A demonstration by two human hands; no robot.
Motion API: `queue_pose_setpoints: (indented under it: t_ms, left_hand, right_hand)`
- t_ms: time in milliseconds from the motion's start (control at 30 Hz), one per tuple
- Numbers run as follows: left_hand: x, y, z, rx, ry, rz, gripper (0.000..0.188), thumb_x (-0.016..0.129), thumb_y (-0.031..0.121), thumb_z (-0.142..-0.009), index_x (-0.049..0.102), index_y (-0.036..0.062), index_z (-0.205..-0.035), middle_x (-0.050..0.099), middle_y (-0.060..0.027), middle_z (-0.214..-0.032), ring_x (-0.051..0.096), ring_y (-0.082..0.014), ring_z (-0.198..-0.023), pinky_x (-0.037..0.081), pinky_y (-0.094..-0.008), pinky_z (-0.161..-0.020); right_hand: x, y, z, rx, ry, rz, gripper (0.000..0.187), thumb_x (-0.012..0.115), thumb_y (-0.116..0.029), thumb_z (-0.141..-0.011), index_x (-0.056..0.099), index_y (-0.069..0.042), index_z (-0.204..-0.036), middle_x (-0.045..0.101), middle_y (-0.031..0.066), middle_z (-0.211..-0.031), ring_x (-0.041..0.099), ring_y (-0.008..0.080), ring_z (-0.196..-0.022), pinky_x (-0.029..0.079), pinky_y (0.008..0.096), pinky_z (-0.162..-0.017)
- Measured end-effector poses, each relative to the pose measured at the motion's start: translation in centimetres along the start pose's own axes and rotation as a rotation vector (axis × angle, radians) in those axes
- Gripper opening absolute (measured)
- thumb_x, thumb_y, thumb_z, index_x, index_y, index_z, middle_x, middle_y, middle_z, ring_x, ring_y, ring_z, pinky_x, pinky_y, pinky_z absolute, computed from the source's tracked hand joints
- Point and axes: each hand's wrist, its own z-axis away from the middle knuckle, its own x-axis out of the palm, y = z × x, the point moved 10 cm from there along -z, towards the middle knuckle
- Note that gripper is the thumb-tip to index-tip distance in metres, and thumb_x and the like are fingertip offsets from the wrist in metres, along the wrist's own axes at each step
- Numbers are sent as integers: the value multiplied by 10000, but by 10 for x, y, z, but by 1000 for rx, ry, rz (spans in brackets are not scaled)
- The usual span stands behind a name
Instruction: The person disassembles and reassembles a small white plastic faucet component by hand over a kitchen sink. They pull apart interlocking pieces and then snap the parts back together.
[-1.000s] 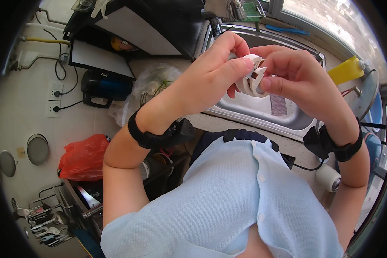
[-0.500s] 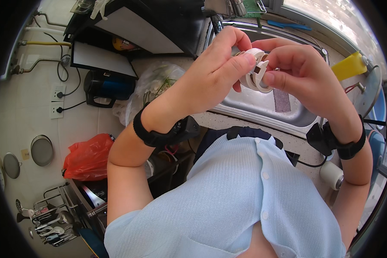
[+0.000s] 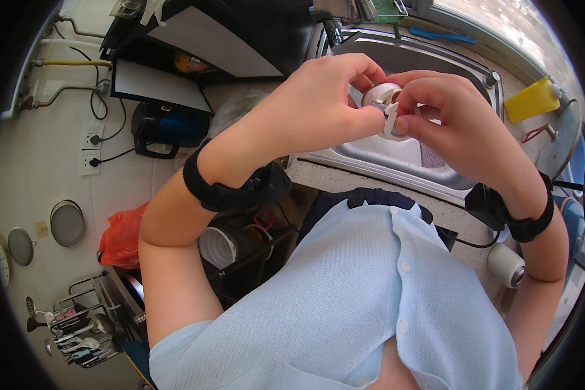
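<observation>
Above the near part of the sink, both my hands are closed on a small white round plastic part (image 3: 390, 110) with cut-outs and a pointed tab on its rim. Brownish stuff shows inside it, though what that is I cannot make out. My left hand (image 3: 331, 97) grips its left side, the thumb lying along the near edge and the fingers curled behind. On the other side my right hand (image 3: 450, 109) pinches the rim between thumb and forefinger. Parts of the piece are hidden behind the fingers.
A steel sink (image 3: 364, 159) lies below my hands, with a purplish-grey cloth (image 3: 430, 156) in it. A yellow bottle (image 3: 532, 101) stands right of it. At left are a dark blue kettle (image 3: 166, 129), a red bag (image 3: 125, 234) and a utensil rack (image 3: 81, 325).
My left forearm has swung outward to the left and its hand has turned over the white part. The part has turned slightly, showing more of its brownish inside. My right hand keeps its pinch.
</observation>
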Motion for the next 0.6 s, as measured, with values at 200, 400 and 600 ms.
queue_pose_setpoints:
  t_ms: [200, 400, 600]
  left_hand:
    - [7, -13, -7, -68, -59, 37, 412, 541, 28, -720, 517, -61, -1122, 599, -93, -1013, 629, -109, -755, 503, -228, -655]
    - [14, -17, -9, -151, -57, 134, 400, 531, 8, -727, 505, -55, -1121, 604, -122, -997, 663, -170, -755, 556, -271, -691]
    - [13, -23, -1, -201, -121, 357, 411, 551, 13, -733, 507, -47, -1137, 608, -138, -1007, 665, -181, -773, 568, -286, -698]
  right_hand:
    - [12, 2, -3, 26, -86, 134, 81, 616, 12, -746, 570, 74, -769, 580, 127, -803, 565, 204, -662, 493, 279, -625]
    - [15, 5, -2, 55, -80, 187, 79, 619, 11, -742, 566, 67, -755, 578, 120, -751, 548, 208, -619, 475, 291, -589]
    - [10, 12, 1, 102, -117, 75, 98, 628, -40, -754, 583, 47, -754, 590, 129, -739, 529, 195, -601, 461, 289, -594]
